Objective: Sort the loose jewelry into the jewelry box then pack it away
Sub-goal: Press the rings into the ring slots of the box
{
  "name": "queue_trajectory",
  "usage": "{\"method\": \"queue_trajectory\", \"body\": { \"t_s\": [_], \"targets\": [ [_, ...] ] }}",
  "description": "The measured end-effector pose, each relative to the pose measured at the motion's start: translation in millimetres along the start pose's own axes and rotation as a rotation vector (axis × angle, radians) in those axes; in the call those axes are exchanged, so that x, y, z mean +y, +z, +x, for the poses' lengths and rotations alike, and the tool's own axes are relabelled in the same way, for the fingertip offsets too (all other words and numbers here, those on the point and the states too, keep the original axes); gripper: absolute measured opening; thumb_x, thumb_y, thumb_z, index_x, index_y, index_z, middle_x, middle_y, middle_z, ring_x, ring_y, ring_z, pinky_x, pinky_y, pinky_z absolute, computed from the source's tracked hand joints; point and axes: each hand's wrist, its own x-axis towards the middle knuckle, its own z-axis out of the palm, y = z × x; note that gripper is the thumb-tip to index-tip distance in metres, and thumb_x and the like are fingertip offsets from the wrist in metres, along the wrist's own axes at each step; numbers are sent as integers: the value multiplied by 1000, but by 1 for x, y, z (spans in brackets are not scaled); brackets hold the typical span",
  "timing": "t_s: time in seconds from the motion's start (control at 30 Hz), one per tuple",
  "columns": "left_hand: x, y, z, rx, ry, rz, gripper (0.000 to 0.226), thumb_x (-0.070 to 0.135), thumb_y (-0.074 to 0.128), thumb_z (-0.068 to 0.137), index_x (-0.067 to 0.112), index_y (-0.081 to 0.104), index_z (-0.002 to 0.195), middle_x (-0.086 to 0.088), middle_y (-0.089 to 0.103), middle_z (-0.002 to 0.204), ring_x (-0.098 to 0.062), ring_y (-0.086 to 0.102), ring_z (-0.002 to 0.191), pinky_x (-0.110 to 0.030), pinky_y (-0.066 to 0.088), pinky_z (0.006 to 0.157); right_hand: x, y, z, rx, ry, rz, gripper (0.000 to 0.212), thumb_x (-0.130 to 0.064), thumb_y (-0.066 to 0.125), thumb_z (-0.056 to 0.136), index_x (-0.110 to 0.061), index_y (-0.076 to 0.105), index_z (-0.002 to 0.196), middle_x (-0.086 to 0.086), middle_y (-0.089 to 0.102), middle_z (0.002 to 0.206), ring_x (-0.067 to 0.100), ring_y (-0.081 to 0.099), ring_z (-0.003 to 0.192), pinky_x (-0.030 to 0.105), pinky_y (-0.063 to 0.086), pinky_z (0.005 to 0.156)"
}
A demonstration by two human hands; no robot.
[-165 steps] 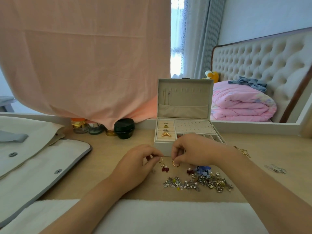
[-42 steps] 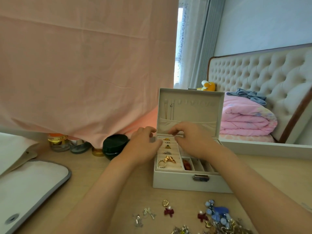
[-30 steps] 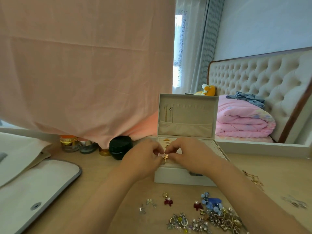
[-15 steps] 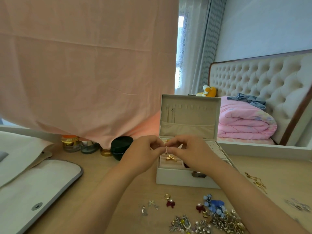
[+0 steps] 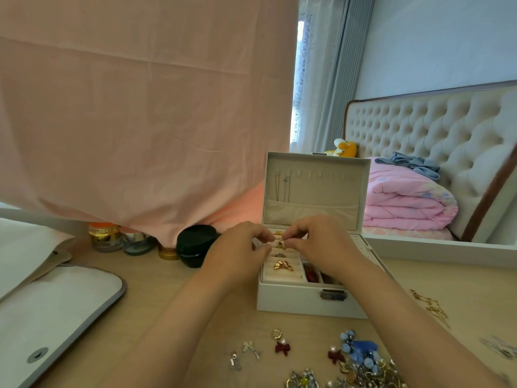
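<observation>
Jars point(image 5: 120, 239) left of open jewelry box point(image 5: 307, 302) on desk point(image 5: 156, 289), loose jewelry point(image 5: 361, 368) in front of it, left hand point(image 5: 240, 253) and right hand point(image 5: 324, 245) over its ring rolls, both grips pinched tight on small gold piece point(image 5: 280, 243).

The pale grey jewelry box point(image 5: 310, 302) stands open on the wooden table point(image 5: 167, 303), its lid point(image 5: 316, 189) upright and lined in beige, with thin chains hanging at the lid's left. In the left ring rolls sits a gold bow-shaped ring point(image 5: 283, 265); a red piece point(image 5: 310, 275) lies in the compartment just to its right. Above the rolls, a small gold piece point(image 5: 280, 242) is pinched between the left hand point(image 5: 237, 256) and the right hand point(image 5: 321, 245). In front of the box lie a red bow earring point(image 5: 282, 347), a gold hoop point(image 5: 276, 333), silver charms point(image 5: 251, 347) and a tangled heap of jewelry point(image 5: 363, 371). A gold chain point(image 5: 430, 303) lies apart to the right.
</observation>
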Motion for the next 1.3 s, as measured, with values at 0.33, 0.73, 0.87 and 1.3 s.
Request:
{"method": "queue_trajectory", "body": {
  "t_s": [0.33, 0.73, 0.87, 1.3],
  "targets": [
    [-3, 3, -4, -71, 167, 146, 30, 35, 55, 96, 35, 69, 123, 17, 65, 107, -3, 55, 99, -32, 53, 86, 7, 9, 4, -47, -81, -172, 13, -34, 69, 91, -39, 76, 100, -21, 71, 99, -3, 57, 90, 14, 40, 73],
    [-2, 4, -6, -89, 178, 155, 37, 43, 53, 97, 34, 59, 133, 17, 62, 121, 0, 52, 106, -30, 51, 95, 8, 4, -4, -79, -55, -111, 19, -24, 66, 94, -36, 77, 104, -16, 71, 109, 5, 61, 104, 30, 51, 93],
    [-2, 4, -7, -97, 180, 142, 38, 47, 49, 97, 37, 62, 131, 20, 60, 117, 1, 50, 106, -32, 50, 92, 9, 4, -8, -62, -67, -107, 20, -24, 64, 94, -34, 76, 107, -15, 70, 111, 6, 61, 105, 30, 50, 93],
    [-3, 7, -11, -159, 172, 150, 43, 51, 48, 96, 39, 58, 136, 23, 50, 123, 2, 46, 114, -33, 49, 94, 6, 3, -7, -122, -62, -152, 23, -23, 60, 94, -36, 77, 103, -16, 66, 111, 9, 61, 103, 36, 53, 90]
  ]
}}
